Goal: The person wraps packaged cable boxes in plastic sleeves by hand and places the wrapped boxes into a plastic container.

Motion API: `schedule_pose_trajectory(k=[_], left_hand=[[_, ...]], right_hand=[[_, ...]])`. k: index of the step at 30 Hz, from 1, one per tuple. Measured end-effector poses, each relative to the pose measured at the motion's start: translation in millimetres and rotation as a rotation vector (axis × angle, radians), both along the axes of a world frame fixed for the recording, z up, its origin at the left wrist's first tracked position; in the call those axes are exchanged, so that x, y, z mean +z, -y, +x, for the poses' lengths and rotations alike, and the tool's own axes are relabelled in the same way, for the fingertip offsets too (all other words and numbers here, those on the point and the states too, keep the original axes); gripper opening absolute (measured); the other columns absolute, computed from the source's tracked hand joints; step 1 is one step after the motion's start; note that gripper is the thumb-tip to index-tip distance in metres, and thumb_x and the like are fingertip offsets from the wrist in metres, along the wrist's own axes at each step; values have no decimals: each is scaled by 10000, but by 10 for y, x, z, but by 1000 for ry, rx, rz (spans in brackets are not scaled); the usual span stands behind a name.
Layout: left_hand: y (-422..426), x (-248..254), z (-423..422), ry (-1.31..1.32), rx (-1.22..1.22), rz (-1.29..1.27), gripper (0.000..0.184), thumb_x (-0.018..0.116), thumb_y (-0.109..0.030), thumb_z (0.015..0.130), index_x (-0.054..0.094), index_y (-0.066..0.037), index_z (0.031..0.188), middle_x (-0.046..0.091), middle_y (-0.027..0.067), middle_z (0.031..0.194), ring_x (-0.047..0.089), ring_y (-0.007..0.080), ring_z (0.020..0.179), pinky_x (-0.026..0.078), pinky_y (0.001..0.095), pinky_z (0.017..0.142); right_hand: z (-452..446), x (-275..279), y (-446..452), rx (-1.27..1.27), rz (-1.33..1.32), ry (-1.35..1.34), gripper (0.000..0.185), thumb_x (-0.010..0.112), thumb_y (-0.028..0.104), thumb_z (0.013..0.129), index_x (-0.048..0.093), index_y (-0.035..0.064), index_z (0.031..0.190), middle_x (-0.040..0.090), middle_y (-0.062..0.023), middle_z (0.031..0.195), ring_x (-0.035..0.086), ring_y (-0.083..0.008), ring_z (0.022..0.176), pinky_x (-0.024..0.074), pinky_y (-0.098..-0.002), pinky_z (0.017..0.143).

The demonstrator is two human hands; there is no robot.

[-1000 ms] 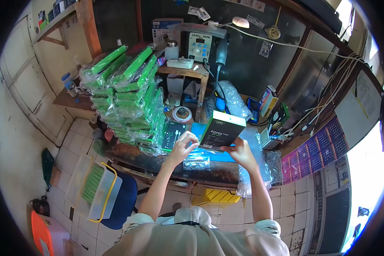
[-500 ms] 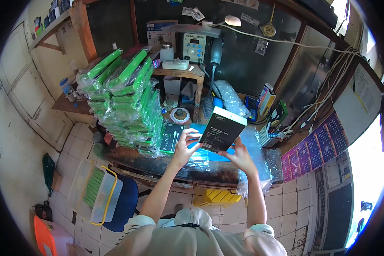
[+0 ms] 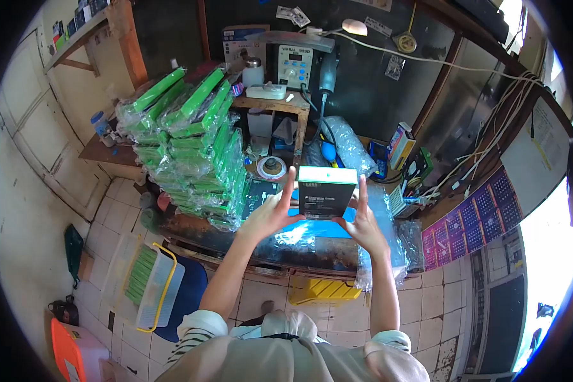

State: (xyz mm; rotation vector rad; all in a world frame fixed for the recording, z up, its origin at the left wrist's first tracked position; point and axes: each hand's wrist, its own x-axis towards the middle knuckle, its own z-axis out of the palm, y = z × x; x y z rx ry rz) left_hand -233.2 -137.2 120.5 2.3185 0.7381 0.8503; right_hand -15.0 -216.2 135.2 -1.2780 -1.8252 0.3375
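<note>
A black box with a white and green top edge (image 3: 326,198) is held up over the blue mat (image 3: 309,234) on the bench. My left hand (image 3: 275,213) is at the box's left side, its index finger pointing up and its thumb near the lower corner. On the right side my right hand (image 3: 361,223) grips the box, thumb at the lower edge and index finger raised along the side. Left of my left hand lies another black box (image 3: 258,194), partly hidden by that hand. Beyond it rises a tall stack of green-edged boxes in clear plastic (image 3: 194,153).
Bubble wrap (image 3: 350,148) lies behind the held box. A small wooden shelf (image 3: 283,105) carries a soldering station (image 3: 294,67). Clear plastic (image 3: 388,245) hangs over the bench's front edge. A bin with a yellow handle (image 3: 162,290) stands lower left.
The black box has turned more squarely toward me, showing more of its top edge. My left hand has moved onto its left side, and my index fingers now point upward.
</note>
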Motion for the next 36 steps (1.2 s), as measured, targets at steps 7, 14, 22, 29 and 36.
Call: schedule_pose_trajectory(k=[7, 14, 22, 29, 36], left_hand=[[147, 332, -54, -80, -4, 4, 1088, 690, -32, 690, -153, -206, 1355, 437, 288, 1209, 599, 356, 895, 489, 430, 759], [85, 262, -33, 184, -85, -204, 722, 667, -5, 718, 196, -169, 1240, 573, 190, 1002, 629, 291, 846, 530, 372, 703], [-40, 38, -31, 232, -98, -37, 651, 705, -20, 694, 286, -109, 1185, 594, 119, 968, 629, 197, 817, 520, 296, 692], [-67, 28, 14, 234, -51, 144, 616, 741, -92, 672, 358, -97, 1154, 589, 114, 996, 634, 205, 802, 527, 288, 663], [-48, 31, 27, 325, -19, 194, 301, 706, -44, 699, 517, -47, 934, 606, 109, 966, 633, 193, 797, 530, 254, 642]], right_hand=[[37, 50, 42, 59, -59, 20, 1047, 712, 41, 674, -50, 126, 1388, 513, -161, 1141, 620, -268, 866, 489, -379, 724], [15, 16, 45, 60, -152, -186, 793, 702, 32, 694, 203, 144, 1299, 579, -148, 989, 623, -258, 871, 496, -356, 683], [8, -64, -22, 28, 9, -105, 638, 700, -3, 701, 278, 98, 1168, 588, -161, 977, 618, -237, 893, 494, -338, 745], [-18, -117, -76, -20, 124, -160, 500, 651, -18, 734, 367, 86, 1131, 576, -151, 947, 606, -255, 857, 477, -340, 719], [-91, -66, -82, -63, 272, -55, 329, 630, -40, 733, 474, 62, 1004, 562, -149, 921, 577, -290, 814, 450, -320, 707]])
